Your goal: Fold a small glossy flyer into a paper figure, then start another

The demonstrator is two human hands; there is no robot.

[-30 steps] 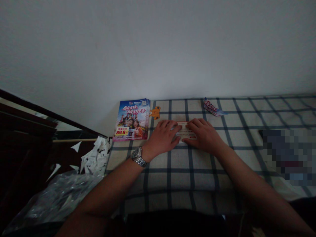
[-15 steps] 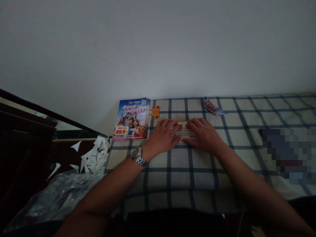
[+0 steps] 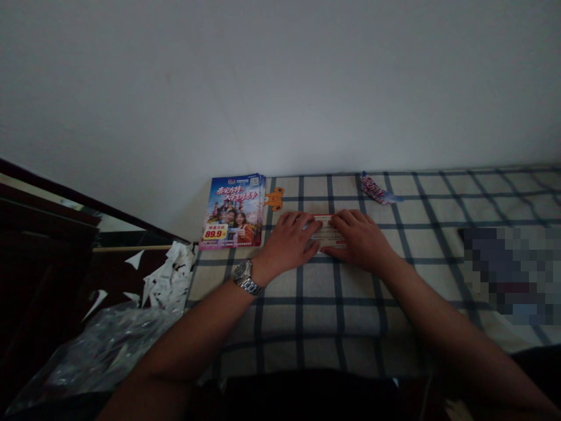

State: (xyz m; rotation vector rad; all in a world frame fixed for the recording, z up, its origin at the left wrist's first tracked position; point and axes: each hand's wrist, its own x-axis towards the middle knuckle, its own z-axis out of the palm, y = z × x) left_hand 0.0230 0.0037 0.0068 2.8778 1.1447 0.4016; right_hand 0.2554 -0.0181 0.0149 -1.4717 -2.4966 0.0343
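Between my hands a narrow printed leaflet [image 3: 328,234], pale with red edging, lies flat on the checked cloth [image 3: 319,316]. My left hand [image 3: 291,240] rests on its left side, fingers spread and lying flat. On the right side lies my right hand [image 3: 362,241], its fingers stretched out and the thumb apart along the lower edge. Both hands cover the leaflet's ends, so only its middle shows. A stack of colourful flyers [image 3: 232,213] is just beyond my left hand, with an orange frog-shaped cutout [image 3: 275,199] beside it.
A crumpled strip of printed paper [image 3: 377,190] lies near the wall [image 3: 307,88]. Below the left edge are torn white paper scraps [image 3: 170,278] and a clear plastic bag [image 3: 114,339]. A pixelated dark object [image 3: 504,272] is at the right.
Nearly nothing differs. Both hands stay on the leaflet in the same place, and the view has shifted very slightly.
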